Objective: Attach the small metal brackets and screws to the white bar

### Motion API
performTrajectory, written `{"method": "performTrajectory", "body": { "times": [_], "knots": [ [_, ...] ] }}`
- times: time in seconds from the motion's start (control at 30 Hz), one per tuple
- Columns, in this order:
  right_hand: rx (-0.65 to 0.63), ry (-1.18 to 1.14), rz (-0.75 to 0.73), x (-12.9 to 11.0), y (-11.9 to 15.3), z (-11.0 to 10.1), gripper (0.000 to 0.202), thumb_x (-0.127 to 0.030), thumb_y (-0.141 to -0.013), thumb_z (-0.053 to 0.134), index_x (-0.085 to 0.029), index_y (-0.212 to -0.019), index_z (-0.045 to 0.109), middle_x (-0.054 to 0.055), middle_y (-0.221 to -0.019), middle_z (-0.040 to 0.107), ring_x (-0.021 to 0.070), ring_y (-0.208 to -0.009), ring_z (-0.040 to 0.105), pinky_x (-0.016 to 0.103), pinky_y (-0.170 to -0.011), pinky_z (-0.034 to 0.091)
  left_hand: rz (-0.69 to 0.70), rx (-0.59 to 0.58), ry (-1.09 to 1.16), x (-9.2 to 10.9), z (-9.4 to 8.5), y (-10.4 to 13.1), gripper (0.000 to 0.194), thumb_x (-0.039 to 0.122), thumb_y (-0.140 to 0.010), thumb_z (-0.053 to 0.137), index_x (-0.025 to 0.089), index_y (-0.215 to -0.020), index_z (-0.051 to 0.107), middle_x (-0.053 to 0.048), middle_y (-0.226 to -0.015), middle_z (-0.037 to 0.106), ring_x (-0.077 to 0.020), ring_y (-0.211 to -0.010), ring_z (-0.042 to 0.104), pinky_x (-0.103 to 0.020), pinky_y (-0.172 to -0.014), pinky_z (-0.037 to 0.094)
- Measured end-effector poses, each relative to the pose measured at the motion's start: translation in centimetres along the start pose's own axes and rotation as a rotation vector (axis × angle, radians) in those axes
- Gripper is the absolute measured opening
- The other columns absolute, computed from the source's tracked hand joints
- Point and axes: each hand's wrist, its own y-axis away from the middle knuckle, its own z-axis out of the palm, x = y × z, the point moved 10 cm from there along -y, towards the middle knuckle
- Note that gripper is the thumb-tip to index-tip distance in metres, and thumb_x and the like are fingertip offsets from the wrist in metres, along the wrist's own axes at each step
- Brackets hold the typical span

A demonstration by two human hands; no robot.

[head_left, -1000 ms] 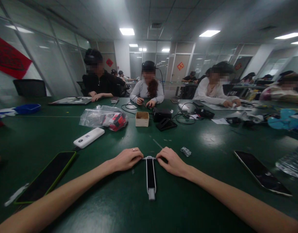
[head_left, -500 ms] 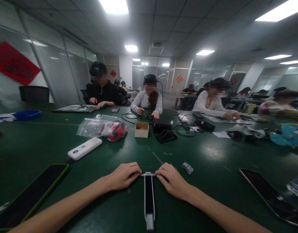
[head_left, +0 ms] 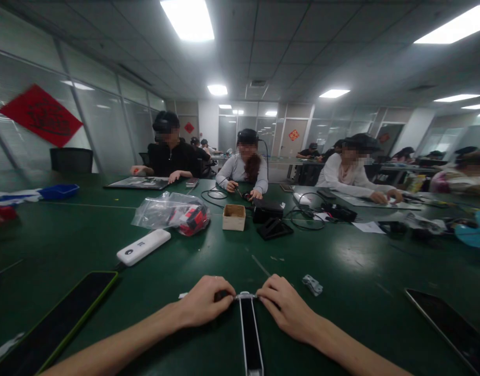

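Note:
A long, narrow device (head_left: 251, 331) with a white frame and a black strip down its middle lies on the green table, pointing toward me. Its near end runs out of the picture. Thin pieces stick out on both sides of its far end. My left hand (head_left: 211, 298) is closed, thumb and fingers pinching the left piece. From the other side, my right hand (head_left: 284, 303) pinches the right piece. The fingertips hide most of both pieces. A small crumpled silvery thing (head_left: 312, 285) lies just beyond my right hand.
A green-edged phone (head_left: 63, 324) lies left, another phone (head_left: 447, 324) right. Farther off are a white power bank (head_left: 144, 247), a plastic bag (head_left: 173, 211), a small open box (head_left: 234, 219) and a black stand (head_left: 275, 228). Several people work across the table (head_left: 208, 256).
The view has shifted, so the device and both hands appear slightly lower and farther right. Both hands keep pinching its far end. A co-worker's hand on the left has moved outward.

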Motion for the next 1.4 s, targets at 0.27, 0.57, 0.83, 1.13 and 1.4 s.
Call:
{"method": "performTrajectory", "body": {
  "times": [0.27, 0.57, 0.83, 1.13, 1.4],
  "knots": [
    [0.007, -0.009, -0.023, -0.3, 0.0, -0.1, 0.027, -0.021, -0.094, 0.039, -0.018, -0.097, 0.065, 0.009, -0.092, 0.059, 0.0208, -0.085, 0.052, 0.036, -0.074, 0.044, -0.031, 0.004, 0.076, -0.2, 0.1, -0.1, 0.017, 0.025, -0.085, 0.056, 0.020, -0.092, 0.070, -0.001, -0.085, 0.068, -0.0121, -0.070, 0.059, -0.021, -0.066, 0.043],
    [0.000, -0.008, -0.015, 0.0, 0.1, 0.0, 0.026, -0.019, -0.094, 0.038, -0.017, -0.100, 0.063, 0.008, -0.095, 0.059, 0.0194, -0.087, 0.051, 0.036, -0.077, 0.043, -0.044, 0.031, 0.160, -0.4, 0.2, -0.1, 0.015, 0.027, -0.084, 0.058, 0.017, -0.094, 0.065, 0.001, -0.084, 0.066, -0.0105, -0.067, 0.055, -0.020, -0.064, 0.041],
    [0.023, -0.033, -0.025, 0.1, 0.0, -0.3, 0.023, -0.018, -0.095, 0.038, -0.017, -0.100, 0.061, 0.007, -0.095, 0.061, 0.0185, -0.088, 0.052, 0.034, -0.079, 0.043, -0.011, 0.015, 0.174, -0.8, 0.7, -0.4, 0.012, 0.025, -0.083, 0.059, 0.018, -0.091, 0.064, 0.002, -0.081, 0.064, -0.0100, -0.065, 0.054, -0.020, -0.062, 0.041],
    [0.077, -0.034, 0.041, 0.8, 0.0, -0.6, 0.008, -0.015, -0.087, 0.050, -0.015, -0.087, 0.058, 0.005, -0.085, 0.060, 0.0167, -0.077, 0.052, 0.031, -0.070, 0.043, -0.009, 0.015, 0.153, -0.7, 0.6, -0.5, 0.011, 0.024, -0.082, 0.060, 0.018, -0.090, 0.063, 0.002, -0.082, 0.064, -0.0099, -0.064, 0.053, -0.020, -0.060, 0.040],
    [0.065, -0.035, 0.011, 0.3, 0.0, -0.7, 0.005, -0.017, -0.086, 0.055, -0.016, -0.088, 0.059, 0.004, -0.085, 0.060, 0.0166, -0.079, 0.052, 0.031, -0.071, 0.042, 0.000, 0.022, 0.145, -0.7, 0.7, -0.6, 0.012, 0.025, -0.083, 0.059, 0.018, -0.091, 0.063, 0.002, -0.083, 0.064, -0.0101, -0.065, 0.054, -0.020, -0.061, 0.040]
  ]
}}
